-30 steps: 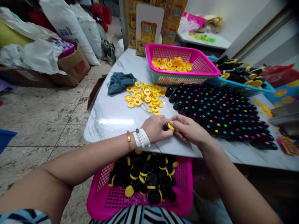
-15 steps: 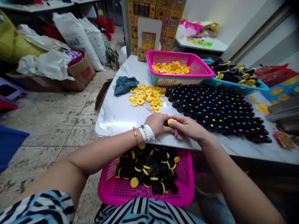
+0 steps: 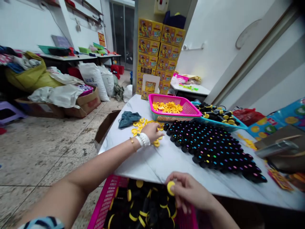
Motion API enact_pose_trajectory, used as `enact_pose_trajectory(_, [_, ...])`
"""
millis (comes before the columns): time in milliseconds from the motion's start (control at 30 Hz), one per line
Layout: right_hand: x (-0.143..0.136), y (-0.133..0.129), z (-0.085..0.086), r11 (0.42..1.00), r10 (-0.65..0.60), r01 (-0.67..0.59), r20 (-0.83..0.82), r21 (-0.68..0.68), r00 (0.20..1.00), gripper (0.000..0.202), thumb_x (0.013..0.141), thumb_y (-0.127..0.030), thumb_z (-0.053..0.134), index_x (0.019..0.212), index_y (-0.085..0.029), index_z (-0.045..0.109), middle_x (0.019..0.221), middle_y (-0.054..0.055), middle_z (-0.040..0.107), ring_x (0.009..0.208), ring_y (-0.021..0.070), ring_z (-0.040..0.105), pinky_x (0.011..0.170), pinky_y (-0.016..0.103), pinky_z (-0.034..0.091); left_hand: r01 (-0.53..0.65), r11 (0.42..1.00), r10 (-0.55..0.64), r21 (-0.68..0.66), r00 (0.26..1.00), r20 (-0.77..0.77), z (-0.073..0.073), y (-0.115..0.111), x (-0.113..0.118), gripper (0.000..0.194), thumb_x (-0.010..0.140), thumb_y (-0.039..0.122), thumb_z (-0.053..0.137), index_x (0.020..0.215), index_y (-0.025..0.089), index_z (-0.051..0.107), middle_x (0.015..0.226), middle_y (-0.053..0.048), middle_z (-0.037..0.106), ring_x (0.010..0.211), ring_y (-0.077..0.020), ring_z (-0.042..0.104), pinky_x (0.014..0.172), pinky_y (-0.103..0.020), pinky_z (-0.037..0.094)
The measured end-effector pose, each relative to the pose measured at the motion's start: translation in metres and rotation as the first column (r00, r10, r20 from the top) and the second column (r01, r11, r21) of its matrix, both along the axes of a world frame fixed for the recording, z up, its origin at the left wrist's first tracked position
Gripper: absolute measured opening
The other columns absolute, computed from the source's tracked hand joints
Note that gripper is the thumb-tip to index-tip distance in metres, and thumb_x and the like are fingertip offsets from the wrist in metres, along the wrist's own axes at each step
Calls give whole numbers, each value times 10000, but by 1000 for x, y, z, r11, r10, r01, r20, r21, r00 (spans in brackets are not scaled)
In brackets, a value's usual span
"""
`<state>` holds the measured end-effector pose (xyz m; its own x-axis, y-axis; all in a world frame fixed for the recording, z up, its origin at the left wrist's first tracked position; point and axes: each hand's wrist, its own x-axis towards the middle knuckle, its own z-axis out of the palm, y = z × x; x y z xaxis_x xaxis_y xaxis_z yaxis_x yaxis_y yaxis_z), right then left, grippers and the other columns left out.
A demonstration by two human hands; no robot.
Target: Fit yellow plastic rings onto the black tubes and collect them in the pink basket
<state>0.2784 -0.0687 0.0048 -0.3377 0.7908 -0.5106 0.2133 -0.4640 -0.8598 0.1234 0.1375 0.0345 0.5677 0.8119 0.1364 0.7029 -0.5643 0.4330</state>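
My left hand (image 3: 151, 131) is over the loose pile of yellow plastic rings (image 3: 137, 129) on the table. Its thumb and forefinger show apart, and the other fingertips are partly hidden. Above the near basket, my right hand (image 3: 189, 190) pinches a black piece with a round yellow cap (image 3: 170, 188); most of its black body is hidden. Under that hand the pink basket (image 3: 101, 203) holds many black cylinders with yellow bands (image 3: 143, 206). Right of the ring pile stand tight rows of black pieces (image 3: 209, 143) with coloured dots on top.
A pink basket (image 3: 190, 108) of yellow rings stands at the back, beside a blue basket (image 3: 234, 124) of black-and-yellow pieces. A dark teal cloth (image 3: 128, 119) lies at the table's left. Yellow boxes (image 3: 150, 46) are stacked behind. Sacks (image 3: 92, 79) and cartons (image 3: 85, 103) line the floor.
My hands have parted. The left has moved away to the ring pile, and the right has come back over the near basket with the yellow-capped piece. The view has tilted up.
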Motion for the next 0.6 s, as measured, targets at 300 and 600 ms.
enact_pose_trajectory(300, [-10, -19, 0, 987, -75, 59, 104, 152, 992, 255, 874, -308, 536, 1084, -188, 615, 637, -47, 580, 451, 78, 559, 419, 160, 396, -57, 993, 56, 104, 998, 9, -17, 43, 56, 322, 754, 336, 708, 1043, 200, 669, 1019, -76, 619, 949, -229, 617, 783, -307, 480])
enact_pose_trajectory(600, [2, -32, 0, 966, -164, 149, 56, 211, 985, 264, 912, -373, 539, 1065, -175, 622, 669, -19, 576, 541, 109, 570, 512, 213, 433, 103, 986, -121, 131, 982, 145, -13, -43, -7, 208, 761, 264, 658, 935, 171, 590, 938, -44, 605, 876, -185, 572, 778, -291, 453])
